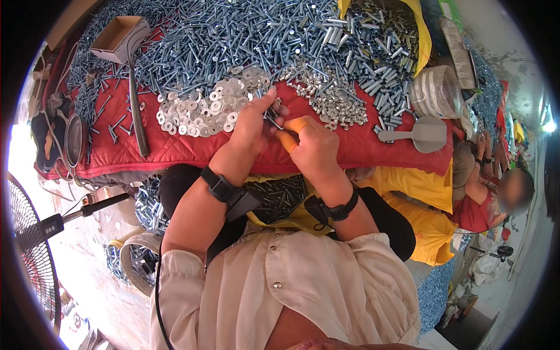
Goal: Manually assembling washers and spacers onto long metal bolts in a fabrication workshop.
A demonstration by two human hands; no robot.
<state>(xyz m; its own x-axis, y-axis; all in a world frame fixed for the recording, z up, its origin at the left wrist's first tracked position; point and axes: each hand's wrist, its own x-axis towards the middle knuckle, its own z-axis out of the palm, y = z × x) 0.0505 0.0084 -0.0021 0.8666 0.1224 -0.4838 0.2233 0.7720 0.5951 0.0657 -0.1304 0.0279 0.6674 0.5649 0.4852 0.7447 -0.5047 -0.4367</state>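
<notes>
Just inside the front edge of the red-covered surface (181,154), the left hand (249,123) has its grip closed on a metal bolt (273,121); the right hand (315,147) curls at its end, though I cannot tell whether that grip pinches it. Washers (195,111) and small nuts (335,102) crowd the far side, leaving bare cloth strips nearer the edge, the right one reaching toward a grey scoop (429,135)

We get bright light from the left, bleaching the floor (96,277); a white spot (548,125) glares far right, bolts (251,35) glint, edges curve into black, and one person's head (515,192) is blurred.
</notes>
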